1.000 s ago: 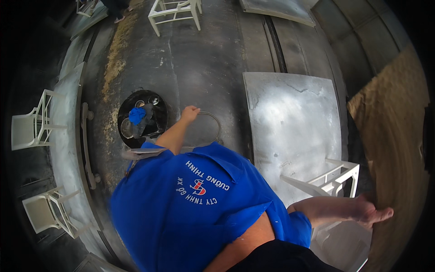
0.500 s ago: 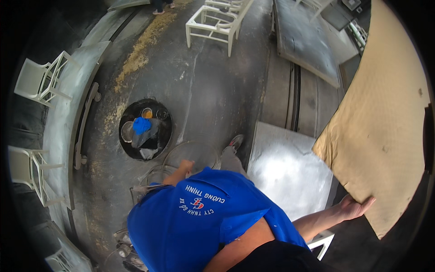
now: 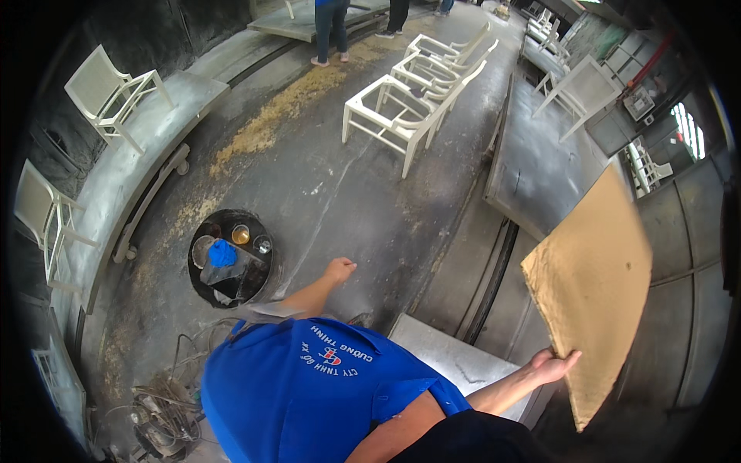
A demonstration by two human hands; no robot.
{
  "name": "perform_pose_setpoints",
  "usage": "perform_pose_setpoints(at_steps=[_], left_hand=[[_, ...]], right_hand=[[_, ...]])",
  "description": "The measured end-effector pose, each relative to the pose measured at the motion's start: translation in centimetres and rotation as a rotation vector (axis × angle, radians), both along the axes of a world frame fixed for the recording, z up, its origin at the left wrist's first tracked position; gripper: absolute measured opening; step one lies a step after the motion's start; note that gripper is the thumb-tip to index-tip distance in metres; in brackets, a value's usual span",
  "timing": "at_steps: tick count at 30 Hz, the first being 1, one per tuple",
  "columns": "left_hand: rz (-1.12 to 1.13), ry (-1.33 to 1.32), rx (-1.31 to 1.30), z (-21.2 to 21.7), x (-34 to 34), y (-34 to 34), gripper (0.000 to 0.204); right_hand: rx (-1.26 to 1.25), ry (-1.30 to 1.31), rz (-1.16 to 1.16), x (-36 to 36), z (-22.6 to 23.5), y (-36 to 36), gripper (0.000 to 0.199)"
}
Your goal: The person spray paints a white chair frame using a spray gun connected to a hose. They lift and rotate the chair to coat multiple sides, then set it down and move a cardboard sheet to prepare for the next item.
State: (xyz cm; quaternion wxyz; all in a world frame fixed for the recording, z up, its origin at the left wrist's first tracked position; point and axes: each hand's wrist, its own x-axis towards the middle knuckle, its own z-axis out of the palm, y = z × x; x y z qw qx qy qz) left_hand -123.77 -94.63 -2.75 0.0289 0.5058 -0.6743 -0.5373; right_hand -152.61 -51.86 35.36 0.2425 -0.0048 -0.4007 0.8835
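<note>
A flat brown cardboard sheet [image 3: 593,297] stands tilted at the right, gripped near its lower left edge by my right hand [image 3: 553,366]. The fingers of that hand are partly hidden by the board. My left hand [image 3: 340,271] is out in front of my blue shirt, over the dark floor, with its fingers curled and nothing visible in them. Left of it, a round black tub [image 3: 234,262] on the floor holds a blue cloth [image 3: 222,253], a cup of amber liquid [image 3: 241,234] and other small containers.
White chair frames [image 3: 386,116] stand in a row ahead. More white chairs [image 3: 116,96] sit on a low grey platform [image 3: 166,116] at the left. Another grey platform [image 3: 532,154] lies on the right, beside a floor track. Several people [image 3: 330,31] stand far ahead. Hoses and equipment [image 3: 162,413] lie at lower left.
My view has tilted up, showing more of the room ahead. The cardboard, still in my right hand, now appears smaller and more upright. My left hand has swung forward, away from my body.
</note>
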Motion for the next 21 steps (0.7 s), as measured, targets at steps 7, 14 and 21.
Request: perform_pose_setpoints(at_steps=[7, 14, 21], left_hand=[[-0.098, 0.13, 0.25, 2.4, -4.4, 1.6, 0.032], [-0.787, 0.244, 0.272, 7.0, -14.6, 6.4, 0.049], [-1.455, 0.352, 0.314, 15.9, -26.7, 4.0, 0.063]], right_hand=[[0.041, -0.251, -0.066, 0.1, -6.1, -2.6, 0.062], [-0.083, -0.345, 0.104, -0.9, -16.3, -3.8, 0.053], [-0.293, -0.445, 0.005, -4.2, -16.3, -9.2, 0.049]])
